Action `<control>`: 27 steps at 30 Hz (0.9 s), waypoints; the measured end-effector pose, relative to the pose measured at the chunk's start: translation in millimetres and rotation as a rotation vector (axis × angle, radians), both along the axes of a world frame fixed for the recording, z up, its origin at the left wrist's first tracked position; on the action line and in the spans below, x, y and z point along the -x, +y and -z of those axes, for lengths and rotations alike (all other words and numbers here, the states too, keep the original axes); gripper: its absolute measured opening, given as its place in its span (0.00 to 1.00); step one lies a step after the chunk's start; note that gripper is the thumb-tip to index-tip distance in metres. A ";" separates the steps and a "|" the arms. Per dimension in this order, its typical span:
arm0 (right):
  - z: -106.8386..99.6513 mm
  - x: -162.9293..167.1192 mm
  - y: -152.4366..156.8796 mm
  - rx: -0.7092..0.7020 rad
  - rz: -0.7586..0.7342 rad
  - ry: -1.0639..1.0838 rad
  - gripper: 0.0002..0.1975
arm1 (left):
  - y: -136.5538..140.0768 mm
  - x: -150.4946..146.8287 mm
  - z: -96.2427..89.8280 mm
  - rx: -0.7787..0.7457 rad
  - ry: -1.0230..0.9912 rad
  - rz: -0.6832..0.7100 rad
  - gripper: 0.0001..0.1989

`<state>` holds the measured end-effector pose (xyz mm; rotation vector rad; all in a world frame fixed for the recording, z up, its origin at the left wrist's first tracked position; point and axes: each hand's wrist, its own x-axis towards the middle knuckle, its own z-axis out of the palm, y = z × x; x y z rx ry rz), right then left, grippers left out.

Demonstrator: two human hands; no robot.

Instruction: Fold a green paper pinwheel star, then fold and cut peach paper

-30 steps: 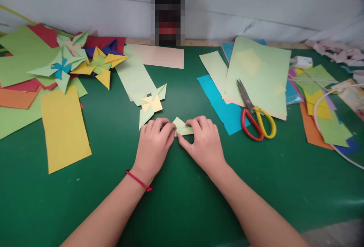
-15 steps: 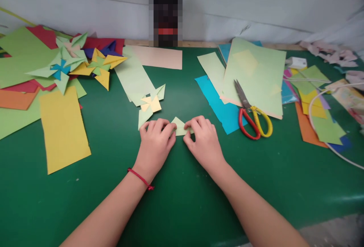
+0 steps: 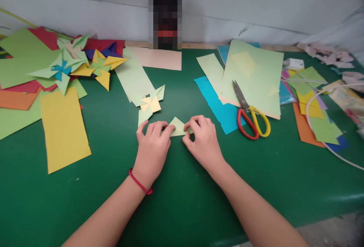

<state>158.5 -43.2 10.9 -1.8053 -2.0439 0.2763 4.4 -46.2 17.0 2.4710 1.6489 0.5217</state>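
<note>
Near the middle of the smooth green worktop [image 3: 182, 194] lies a small folded strip of pale green paper [image 3: 178, 127], peaked at its far edge; beyond the left hand [image 3: 153, 146] sits a creased paper pinwheel [image 3: 154, 104], cream-centred. The left fingers [image 3: 167, 130] bend over the strip's left end, thumb hidden; thumb and forefinger of the right hand [image 3: 203, 139] curve slightly apart at its right end; whether either pinches it, I cannot tell. Red-and-yellow-handled scissors [image 3: 244, 105] lie partly on a pale sheet [image 3: 261, 68] before a greyish wall [image 3: 236, 0]
</note>
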 end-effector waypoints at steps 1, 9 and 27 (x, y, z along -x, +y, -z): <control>0.1 -1.5 1.2 0.011 -0.001 0.019 0.08 | -0.7 0.9 -0.2 -0.002 0.009 0.000 0.13; 1.0 -14.2 7.4 0.063 -0.064 0.148 0.13 | 0.2 7.4 -0.5 -0.021 0.013 -0.017 0.15; -4.4 -25.2 6.0 0.061 -0.045 0.406 0.15 | 7.3 8.4 7.1 0.037 -0.138 0.197 0.10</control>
